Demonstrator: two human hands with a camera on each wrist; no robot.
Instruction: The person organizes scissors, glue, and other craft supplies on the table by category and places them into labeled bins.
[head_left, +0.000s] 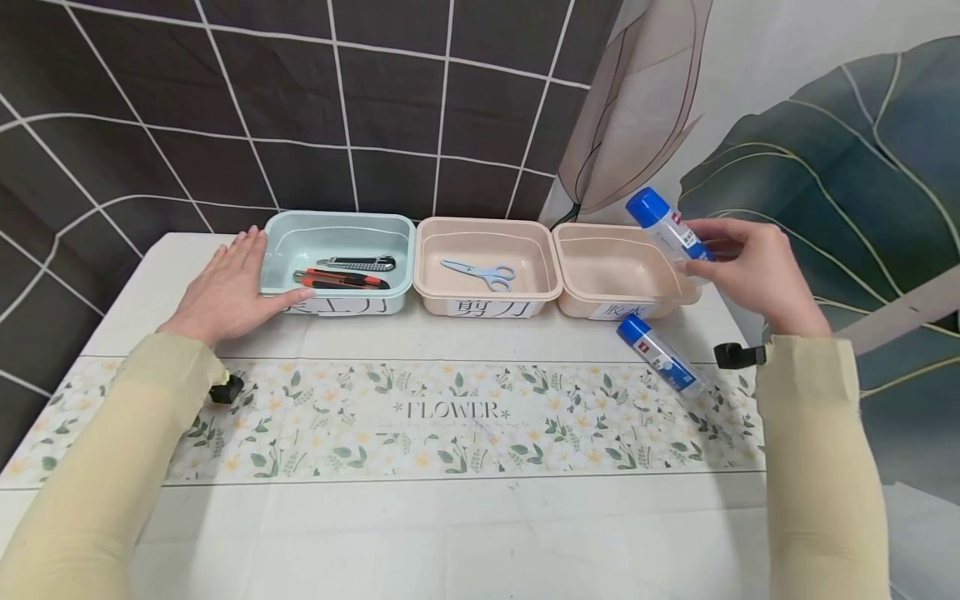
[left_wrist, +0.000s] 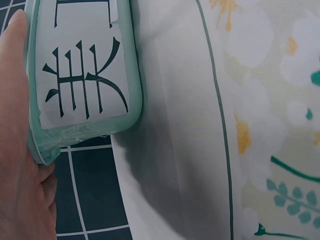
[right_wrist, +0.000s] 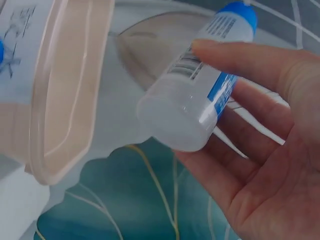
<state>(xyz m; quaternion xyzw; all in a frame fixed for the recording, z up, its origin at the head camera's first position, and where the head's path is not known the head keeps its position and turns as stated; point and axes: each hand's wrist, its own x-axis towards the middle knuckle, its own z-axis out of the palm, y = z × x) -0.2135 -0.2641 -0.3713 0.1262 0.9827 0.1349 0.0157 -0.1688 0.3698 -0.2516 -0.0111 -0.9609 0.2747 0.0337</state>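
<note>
My right hand [head_left: 757, 267] pinches a glue stick [head_left: 671, 225] with a blue cap and clear end between thumb and fingers, tilted above the right pink tub [head_left: 600, 287]. In the right wrist view its clear end [right_wrist: 175, 122] points toward the camera. A second glue stick [head_left: 662, 357] lies in front of that tub. My left hand [head_left: 228, 287] rests against the left end of the light blue tub [head_left: 337, 225], fingers straight, thumb along the front rim. Utility knives [head_left: 341, 279] lie inside the blue tub.
The middle pink tub [head_left: 487, 237] holds blue scissors [head_left: 480, 273]. The three labelled tubs stand in a row at the back of the white table [head_left: 450, 533], behind a flower-printed band [head_left: 450, 446]. A dark gridded cloth [head_left: 285, 100] hangs behind them.
</note>
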